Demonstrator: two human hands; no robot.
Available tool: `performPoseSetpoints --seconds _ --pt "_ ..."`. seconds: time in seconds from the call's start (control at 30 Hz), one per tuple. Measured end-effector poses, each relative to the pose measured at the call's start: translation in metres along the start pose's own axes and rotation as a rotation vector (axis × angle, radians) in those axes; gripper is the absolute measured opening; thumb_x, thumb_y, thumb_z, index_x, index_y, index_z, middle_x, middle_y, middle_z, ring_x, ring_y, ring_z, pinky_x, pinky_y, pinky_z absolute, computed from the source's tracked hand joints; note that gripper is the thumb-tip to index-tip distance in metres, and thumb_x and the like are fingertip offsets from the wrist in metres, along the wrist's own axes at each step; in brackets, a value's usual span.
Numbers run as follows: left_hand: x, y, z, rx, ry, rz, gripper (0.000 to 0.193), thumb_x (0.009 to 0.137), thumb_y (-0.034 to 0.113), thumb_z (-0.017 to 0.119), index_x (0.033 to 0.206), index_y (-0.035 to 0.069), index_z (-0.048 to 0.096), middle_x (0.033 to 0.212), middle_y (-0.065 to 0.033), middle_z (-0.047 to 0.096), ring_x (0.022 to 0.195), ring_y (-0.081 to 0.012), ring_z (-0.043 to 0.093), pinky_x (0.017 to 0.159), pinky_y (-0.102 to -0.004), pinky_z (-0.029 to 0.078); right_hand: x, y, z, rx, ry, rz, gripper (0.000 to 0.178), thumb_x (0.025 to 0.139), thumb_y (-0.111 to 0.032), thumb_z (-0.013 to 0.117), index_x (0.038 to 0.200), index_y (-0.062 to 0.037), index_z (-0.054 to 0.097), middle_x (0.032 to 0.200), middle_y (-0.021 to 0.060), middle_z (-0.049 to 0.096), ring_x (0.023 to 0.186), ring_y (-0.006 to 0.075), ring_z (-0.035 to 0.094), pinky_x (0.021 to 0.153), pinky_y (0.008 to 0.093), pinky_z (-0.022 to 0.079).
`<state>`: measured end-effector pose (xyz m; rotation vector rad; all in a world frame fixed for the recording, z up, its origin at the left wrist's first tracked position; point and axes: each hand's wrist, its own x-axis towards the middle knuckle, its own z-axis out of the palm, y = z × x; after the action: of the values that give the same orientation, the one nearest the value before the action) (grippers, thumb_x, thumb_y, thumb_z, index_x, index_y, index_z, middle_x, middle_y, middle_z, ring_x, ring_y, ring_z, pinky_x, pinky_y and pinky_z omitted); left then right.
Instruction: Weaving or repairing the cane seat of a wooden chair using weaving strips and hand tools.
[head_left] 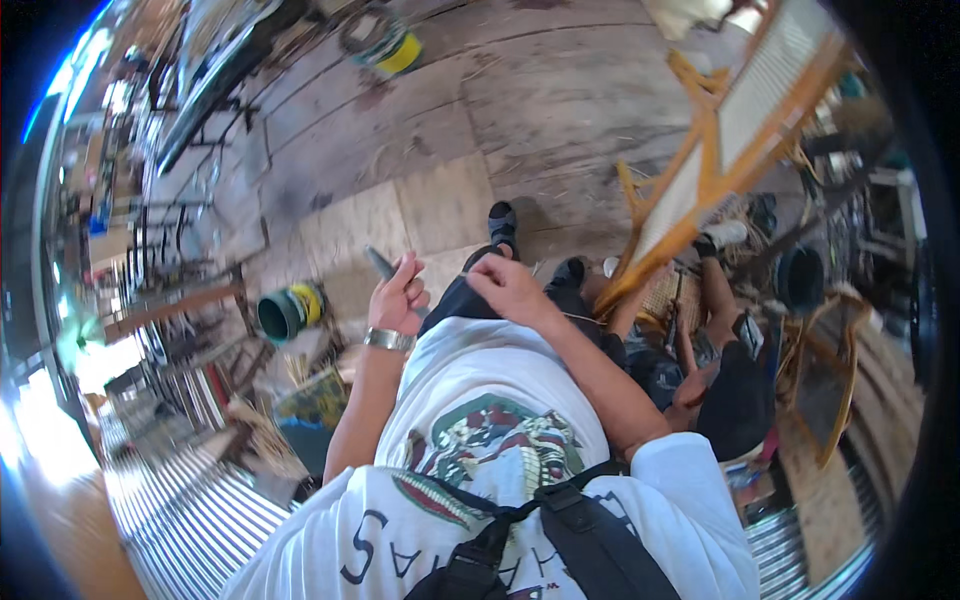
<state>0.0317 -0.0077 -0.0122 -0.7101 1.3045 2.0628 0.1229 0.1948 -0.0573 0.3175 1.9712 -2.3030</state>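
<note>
My left hand [398, 298], with a metal watch on its wrist, is closed round a short grey blade-like tool [380, 263] whose end sticks out past the fingers. It is held at waist height over the wooden floor. My right hand [508, 290] is closed in a pinch in front of my dark trousers, a little apart from the left. What lies between its fingertips is too small to make out. A thin pale strand [580, 318] shows by my right forearm; I cannot tell whether it reaches the fingers.
To my right, a seated person [715, 385] works beside a tilted wooden chair frame [700, 175] with woven panels. A dark bucket [800, 278] stands beyond them. Left of me lies a green and yellow bucket [290, 312]; another bucket [385, 42] is farther ahead. Stacked furniture parts line the left.
</note>
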Motion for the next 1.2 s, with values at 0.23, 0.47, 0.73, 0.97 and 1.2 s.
performPoseSetpoints --seconds 0.23,0.47,0.73,0.97,1.2 --pt "0.002 -0.009 -0.015 0.013 0.052 0.054 0.016 0.095 0.022 0.070 0.103 0.009 0.066 0.083 0.0013 0.062 0.051 -0.0047 0.041 0.043 -0.0230 0.029 -0.002 -0.003 -0.002 -0.122 -0.050 0.149 0.015 0.095 -0.017 0.066 0.098 -0.0024 0.068 0.078 0.0014 0.063 0.073 0.0095 0.057 0.067 0.0270 0.049" --pt "0.039 0.089 -0.168 0.121 0.481 0.408 0.012 0.087 0.014 0.076 0.094 0.010 0.066 0.077 -0.0005 0.066 0.048 -0.0050 0.043 0.040 -0.0212 0.031 0.040 -0.003 -0.020 -0.554 -0.027 0.161 0.020 0.091 -0.020 0.068 0.097 -0.0017 0.070 0.084 0.0141 0.071 0.076 0.0211 0.067 0.071 0.0335 0.052" --pt "0.020 0.210 -0.374 -0.025 0.711 0.595 0.012 0.096 0.019 0.069 0.096 0.008 0.065 0.079 -0.0038 0.067 0.046 -0.0050 0.043 0.038 -0.0203 0.030 0.111 -0.046 -0.031 -0.765 0.027 0.206 0.019 0.092 -0.020 0.067 0.094 -0.0011 0.068 0.074 0.0041 0.063 0.071 0.0100 0.055 0.067 0.0286 0.047" --pt "0.077 0.258 -0.362 0.143 0.533 0.478 0.009 0.092 0.013 0.070 0.100 0.011 0.067 0.091 -0.0035 0.071 0.055 -0.0054 0.049 0.043 -0.0202 0.034 0.191 -0.055 0.047 -0.828 0.375 0.057 0.022 0.096 -0.024 0.065 0.097 -0.0021 0.068 0.077 0.0037 0.063 0.072 0.0114 0.057 0.068 0.0285 0.048" --pt "0.146 0.261 -0.202 0.188 0.010 0.233 0.016 0.092 0.024 0.074 0.098 0.009 0.070 0.083 -0.0020 0.072 0.051 -0.0031 0.047 0.045 -0.0204 0.033 0.298 -0.089 0.262 -0.226 -0.129 0.095 0.026 0.099 -0.016 0.062 0.120 0.0001 0.061 0.094 0.0075 0.067 0.088 0.0127 0.064 0.079 0.0260 0.053"
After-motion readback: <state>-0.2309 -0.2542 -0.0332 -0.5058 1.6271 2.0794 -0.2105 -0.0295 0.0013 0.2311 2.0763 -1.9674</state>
